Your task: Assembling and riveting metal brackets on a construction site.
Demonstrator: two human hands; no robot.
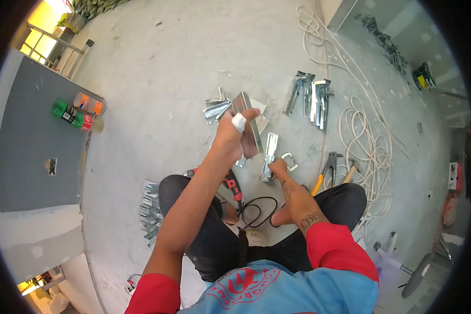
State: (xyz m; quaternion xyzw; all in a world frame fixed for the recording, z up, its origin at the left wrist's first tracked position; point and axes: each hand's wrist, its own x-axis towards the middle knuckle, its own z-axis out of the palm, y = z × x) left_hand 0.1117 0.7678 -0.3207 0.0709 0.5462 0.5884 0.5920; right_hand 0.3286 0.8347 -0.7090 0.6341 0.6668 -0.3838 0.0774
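Observation:
My left hand (229, 137) is closed around a rectangular piece of metal channel (253, 137), held up above the floor with its long side slanting away. Something white wraps one finger of that hand. Lower and to the right, my right hand (278, 167) has its fingers curled at the near end of a shiny folded metal strip (270, 146). A pale rounded frame-like piece (290, 161) lies just beside that hand. Behind the channel, more cut metal pieces (215, 110) are partly hidden. Between my legs rests a red and black corded power tool (232, 183).
Stacked metal strips (319, 102) lie ahead to the right; another metal pile (150, 212) is by my left knee. Snips (329, 168), a hammer (352, 171) and coiled white cable (369, 138) lie on the right. Two bottles (70, 113) rest on a grey board (31, 141).

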